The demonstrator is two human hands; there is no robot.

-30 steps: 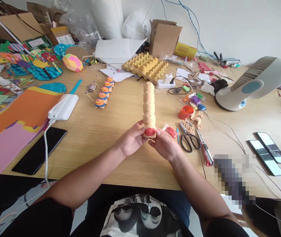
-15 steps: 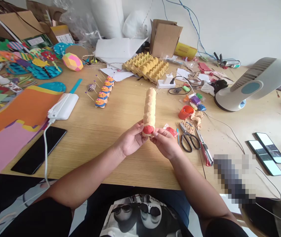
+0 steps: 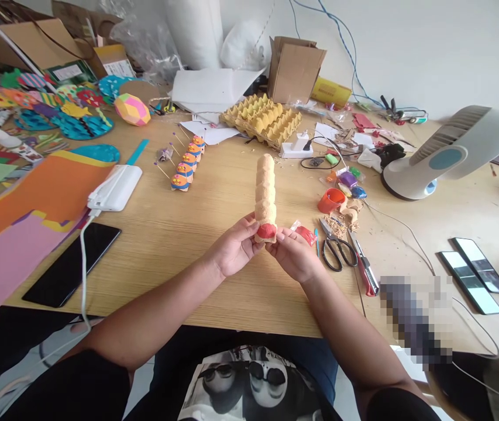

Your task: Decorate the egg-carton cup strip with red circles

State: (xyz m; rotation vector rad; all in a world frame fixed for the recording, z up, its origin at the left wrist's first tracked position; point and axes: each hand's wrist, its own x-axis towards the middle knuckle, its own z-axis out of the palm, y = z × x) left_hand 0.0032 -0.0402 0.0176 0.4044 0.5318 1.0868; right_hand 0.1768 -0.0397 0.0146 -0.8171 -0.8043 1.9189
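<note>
A pale yellow strip of egg carton (image 3: 265, 187), a row of bumps, is held up over the table pointing away from me. Red clay (image 3: 267, 231) covers the bump at its near end. My left hand (image 3: 237, 245) grips that end from the left, thumb along its side and fingers beneath. On the right side, my right hand (image 3: 295, 251) pinches the same end, its thumb at the edge of the red clay; its lower fingers are partly hidden. Beside my right hand lies a packet of red clay (image 3: 305, 235), with a thin blue stick (image 3: 316, 242) near it.
Scissors (image 3: 339, 248) and a box cutter (image 3: 365, 269) lie right of my hands, near a red cup (image 3: 331, 200). A painted carton caterpillar (image 3: 188, 164) stands back left. Egg trays (image 3: 262, 120), a fan (image 3: 446, 149), a phone (image 3: 71, 263) and a power bank (image 3: 115, 187) surround the work area.
My right thumb has slid slightly right, off the red clay to its edge, so more of the red shows. Both hands still hold the strip in nearly the same place.
</note>
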